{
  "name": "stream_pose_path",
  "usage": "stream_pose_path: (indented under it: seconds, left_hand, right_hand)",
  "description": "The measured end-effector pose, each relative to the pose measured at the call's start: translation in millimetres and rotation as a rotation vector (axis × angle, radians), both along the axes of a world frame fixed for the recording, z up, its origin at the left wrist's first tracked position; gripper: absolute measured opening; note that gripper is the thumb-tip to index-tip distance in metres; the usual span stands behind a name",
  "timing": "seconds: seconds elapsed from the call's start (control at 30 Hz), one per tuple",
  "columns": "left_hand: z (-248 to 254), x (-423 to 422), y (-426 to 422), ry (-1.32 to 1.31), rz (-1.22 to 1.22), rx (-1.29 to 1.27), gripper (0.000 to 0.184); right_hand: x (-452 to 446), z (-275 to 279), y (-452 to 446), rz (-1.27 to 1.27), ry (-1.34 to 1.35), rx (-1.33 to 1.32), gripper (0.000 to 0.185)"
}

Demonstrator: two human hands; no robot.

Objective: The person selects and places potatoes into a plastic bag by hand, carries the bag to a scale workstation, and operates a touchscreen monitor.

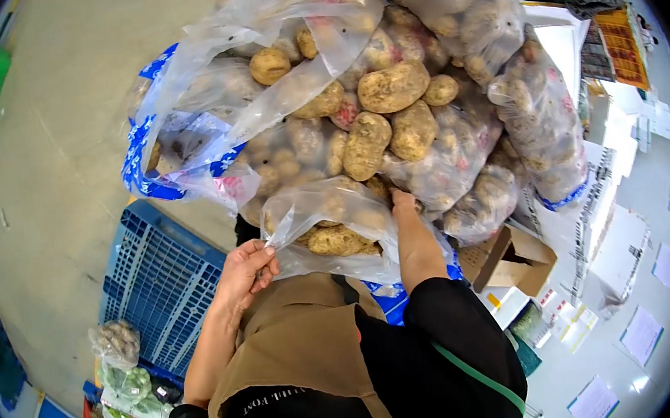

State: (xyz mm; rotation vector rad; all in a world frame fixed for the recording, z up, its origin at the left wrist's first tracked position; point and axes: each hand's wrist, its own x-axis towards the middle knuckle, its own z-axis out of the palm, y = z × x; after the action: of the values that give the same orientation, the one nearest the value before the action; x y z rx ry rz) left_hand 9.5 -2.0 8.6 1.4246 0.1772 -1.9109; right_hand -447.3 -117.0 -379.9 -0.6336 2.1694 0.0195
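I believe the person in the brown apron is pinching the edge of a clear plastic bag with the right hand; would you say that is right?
Not quite: the head view shows the left hand doing the pinching. The person in the brown apron is indeed pinching the edge of a clear plastic bag.

Blue grid pallet (165, 288), left | tan floor (60, 156), upper left | bagged green vegetables (133, 385), lower left | open cardboard box (537, 248), right | printed sheets (642, 336), lower right
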Motion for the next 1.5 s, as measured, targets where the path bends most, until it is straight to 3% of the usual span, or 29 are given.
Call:
stream_pose_path:
  seconds: [0.03,0.07,0.1,0.17,0.2,0.23,0.27,0.43,0.5,0.6,0.73,0.87,1.0,1.03,1.17,1.27,1.3,1.33,1.37,1.4,1.47,1.5]
  left_hand:
    - [1.5,-1.2,-1.2,-0.012,0.005,0.01,0.012]
    - [2.4,-1.2,-1.9,-0.025,0.012,0.019,0.012]
    - [0.3,-1.2,-0.3,-0.016,0.023,0.006,0.011]
    - [2.8,-2.7,-3.0,-0.044,0.021,0.028,0.013]
    - [4.6,-3.2,-5.3,-0.056,0.019,0.038,0.014]
    - [7.5,-2.7,-6.8,-0.042,0.003,0.019,0.019]
    - [8.5,-2.8,-6.9,-0.05,-0.032,0.029,0.019]
    - [13.9,-5.5,-12.5,-0.065,-0.18,0.034,0.013]
    - [14.1,-5.2,-13.6,-0.029,-0.134,0.013,0.013]
    - [7.1,-8.5,-14.4,0.036,0.0,-0.038,0.013]
    - [1.7,-18.5,-17.7,0.01,0.072,-0.077,0.014]
    - [2.1,-26.0,-17.1,0.109,0.165,-0.117,0.017]
    - [26.2,-34.3,-18.5,0.26,0.251,-0.069,0.019]
    - [40.2,-46.3,-16.9,0.213,0.227,-0.059,0.019]
    - [84.0,-69.5,-22.9,0.247,0.085,-0.135,0.017]
    - [73.0,-60.9,-37.1,0.207,0.222,-0.088,0.021]
    - [55.0,-53.0,-41.7,0.241,0.306,-0.174,0.022]
    - [40.4,-42.7,-44.1,0.315,0.292,-0.289,0.02]
    - [39.8,-37.9,-46.1,0.249,0.242,-0.246,0.019]
    - [42.3,-33.8,-49.2,0.174,0.199,-0.2,0.018]
    - [44.2,-27.2,-45.2,0.107,0.124,-0.129,0.018]
    - [38.4,-24.0,-38.1,0.16,0.121,-0.158,0.016]
  right_hand:
    - [-25.4,-36.3,3.0,0.219,-0.019,0.11,0.059]
    - [-3.6,-2.3,-8.8,-0.005,-0.106,0.11,0.057]
    - [7.9,6.5,-13.2,0.646,0.057,0.315,0.059]
    - [12.9,12.9,-12.2,0.731,0.107,0.328,0.062]
    - [11.4,13.6,-9.7,0.156,-0.01,0.166,0.063]
    - [1.9,4.8,-5.3,0.119,-0.074,0.116,0.067]
    - [-7.4,-5.0,-10.2,0.288,-0.005,0.251,0.068]
    - [2.7,26.1,3.8,-0.144,-0.157,-0.06,0.075]
    - [26.3,78.8,-12.6,-0.212,-0.051,0.089,0.076]
    - [38.3,108.2,-7.1,-0.212,-0.03,0.087,0.078]
    - [30.0,91.3,-5.8,-0.128,-0.06,0.019,0.08]
    - [28.8,85.2,-13.5,-0.244,-0.089,0.164,0.074]
    - [-4.1,34.1,17.2,-0.22,-0.166,-0.335,0.058]
    - [-2.6,60.1,21.4,-0.236,-0.28,-0.374,0.059]
    - [42.6,261.6,32.6,-0.298,-0.863,-0.619,0.066]
    - [60.5,359.4,59.8,-0.063,-1.197,-0.475,0.086]
    - [74.4,376.0,66.6,-0.011,-1.308,-0.456,0.079]
    - [92.2,388.7,74.3,-0.002,-1.171,-0.356,0.083]
    - [110.3,389.9,74.2,0.152,-1.215,-0.35,0.083]
    - [135.3,394.4,73.3,0.117,-1.235,-0.315,0.081]
    - [154.9,347.4,70.7,0.755,-0.619,-0.313,0.077]
    - [179.7,362.5,58.8,1.226,-0.254,-0.717,0.058]
